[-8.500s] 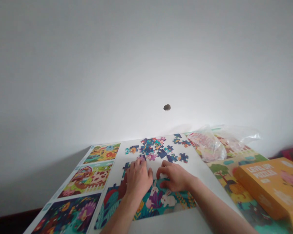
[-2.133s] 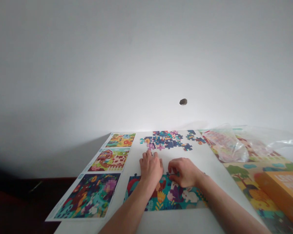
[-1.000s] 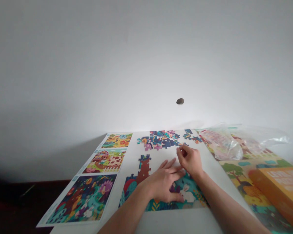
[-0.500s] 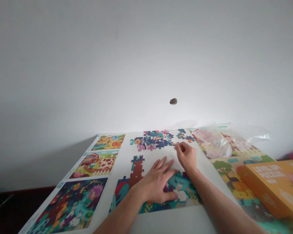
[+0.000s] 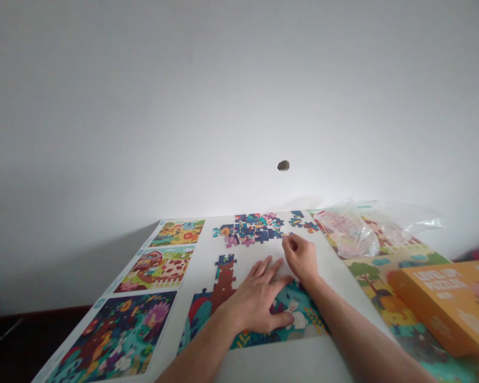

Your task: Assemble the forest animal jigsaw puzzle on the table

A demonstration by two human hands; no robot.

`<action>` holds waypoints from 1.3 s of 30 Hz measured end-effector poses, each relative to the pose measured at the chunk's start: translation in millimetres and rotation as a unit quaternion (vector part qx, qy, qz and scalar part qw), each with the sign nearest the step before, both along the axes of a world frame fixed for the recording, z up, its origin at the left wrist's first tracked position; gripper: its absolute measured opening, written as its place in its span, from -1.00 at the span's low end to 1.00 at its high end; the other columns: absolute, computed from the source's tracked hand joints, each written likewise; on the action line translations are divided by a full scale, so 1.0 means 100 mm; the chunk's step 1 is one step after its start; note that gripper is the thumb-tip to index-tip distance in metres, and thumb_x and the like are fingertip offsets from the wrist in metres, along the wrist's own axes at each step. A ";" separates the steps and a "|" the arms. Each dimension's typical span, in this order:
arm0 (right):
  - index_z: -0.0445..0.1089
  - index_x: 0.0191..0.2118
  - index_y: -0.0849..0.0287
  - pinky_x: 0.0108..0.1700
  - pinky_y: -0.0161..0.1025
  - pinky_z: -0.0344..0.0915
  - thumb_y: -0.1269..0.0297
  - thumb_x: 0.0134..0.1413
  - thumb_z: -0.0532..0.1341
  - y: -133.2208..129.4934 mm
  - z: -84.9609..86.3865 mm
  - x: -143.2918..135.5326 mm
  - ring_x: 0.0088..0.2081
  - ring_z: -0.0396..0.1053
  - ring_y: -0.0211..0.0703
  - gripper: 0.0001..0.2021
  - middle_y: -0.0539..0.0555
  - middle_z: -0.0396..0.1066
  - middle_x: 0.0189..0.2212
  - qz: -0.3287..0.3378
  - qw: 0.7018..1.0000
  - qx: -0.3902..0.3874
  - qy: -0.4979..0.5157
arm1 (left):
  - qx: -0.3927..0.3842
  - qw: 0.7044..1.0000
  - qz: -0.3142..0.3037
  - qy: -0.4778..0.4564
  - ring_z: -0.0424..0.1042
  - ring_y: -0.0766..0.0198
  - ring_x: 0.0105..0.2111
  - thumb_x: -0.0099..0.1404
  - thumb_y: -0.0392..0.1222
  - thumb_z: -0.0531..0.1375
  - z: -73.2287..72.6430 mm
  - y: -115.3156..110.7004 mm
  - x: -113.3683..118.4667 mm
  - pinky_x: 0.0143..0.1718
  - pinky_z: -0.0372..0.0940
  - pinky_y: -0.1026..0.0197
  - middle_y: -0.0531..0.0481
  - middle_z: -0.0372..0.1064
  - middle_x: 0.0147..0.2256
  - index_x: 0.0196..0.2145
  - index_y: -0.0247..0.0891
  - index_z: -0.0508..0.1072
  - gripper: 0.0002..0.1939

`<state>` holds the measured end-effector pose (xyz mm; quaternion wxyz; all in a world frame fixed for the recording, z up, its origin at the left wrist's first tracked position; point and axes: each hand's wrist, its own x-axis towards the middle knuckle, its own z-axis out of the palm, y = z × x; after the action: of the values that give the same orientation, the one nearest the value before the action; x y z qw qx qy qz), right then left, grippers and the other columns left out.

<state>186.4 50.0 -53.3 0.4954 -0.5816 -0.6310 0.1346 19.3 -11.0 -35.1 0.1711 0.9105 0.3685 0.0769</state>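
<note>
My left hand (image 5: 259, 300) lies flat with its fingers spread over the partly assembled jigsaw puzzle (image 5: 299, 319), covering its middle. White rabbits and yellow plants show on the puzzle's right part. A brown, tree-like column of joined pieces (image 5: 225, 276) rises from its left part. Farther back, my right hand (image 5: 303, 258) is closed in a pinch on a puzzle piece (image 5: 287, 235), mostly hidden by the fingers. It is at the near right edge of the pile of loose puzzle pieces (image 5: 255, 231). A smaller group of pieces (image 5: 301, 221) lies to the right of that pile.
Three printed picture sheets (image 5: 154, 270) line the table's left side. At right are a crumpled clear plastic bag (image 5: 355, 234), an animal picture sheet (image 5: 367, 274) and an orange puzzle box (image 5: 443, 308). A white wall (image 5: 239, 106) with a hole stands behind the table.
My right hand has shifted slightly left along the near edge of the loose pieces, still pinched. The left hand stays spread on the puzzle, almost unmoved.
</note>
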 end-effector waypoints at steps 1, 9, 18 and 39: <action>0.16 -0.61 0.17 -0.49 -0.36 -0.01 0.16 0.13 0.11 0.00 -0.01 0.00 -0.62 0.06 -0.36 -0.66 -0.12 0.08 -0.71 0.009 1.000 -0.003 -0.002 | 0.003 1.000 0.000 -0.002 -0.24 -0.24 0.34 0.13 0.21 0.22 -0.01 0.00 0.00 0.27 -0.14 -0.33 -0.11 -0.19 0.36 0.28 -0.02 0.11 -0.19; 0.20 -0.60 0.18 -0.50 -0.35 -0.02 0.12 0.18 0.09 -0.04 0.01 -0.01 -0.62 0.03 -0.36 -0.63 -0.12 0.08 -0.71 0.111 0.993 -0.010 -0.031 | 0.086 0.993 0.044 -0.062 -0.18 -0.16 0.33 0.18 0.26 0.17 -0.07 0.01 0.00 0.28 -0.07 -0.24 -0.20 -0.16 0.34 0.16 -0.16 0.29 -0.32; 0.17 -0.65 0.22 -0.42 -0.32 0.02 0.02 0.29 -0.01 -0.09 0.14 0.00 -0.53 0.10 -0.34 -0.48 -0.06 0.14 -0.61 0.355 0.933 -0.047 -0.042 | 0.177 0.970 0.102 -0.127 -0.19 -0.25 0.31 0.20 0.16 0.20 -0.05 0.04 0.00 0.26 -0.06 -0.25 -0.16 -0.28 0.36 0.16 -0.19 0.33 -0.36; -0.03 -0.69 0.16 -0.51 -0.37 -0.04 -0.04 0.17 0.09 -0.13 0.17 -0.04 -0.57 -0.06 -0.36 -0.46 -0.11 -0.04 -0.65 0.414 0.906 -0.082 -0.024 | 0.179 0.954 0.131 -0.199 -0.11 0.03 0.30 0.41 -0.19 -0.17 0.00 0.06 -0.08 0.32 -0.16 -0.13 -0.03 -0.06 0.32 -0.02 -0.25 0.48 -0.54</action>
<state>182.2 37.2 -36.6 0.3306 -0.3102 -0.8132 0.3650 11.8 -5.5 -35.4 0.0639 0.8358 0.4235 0.3435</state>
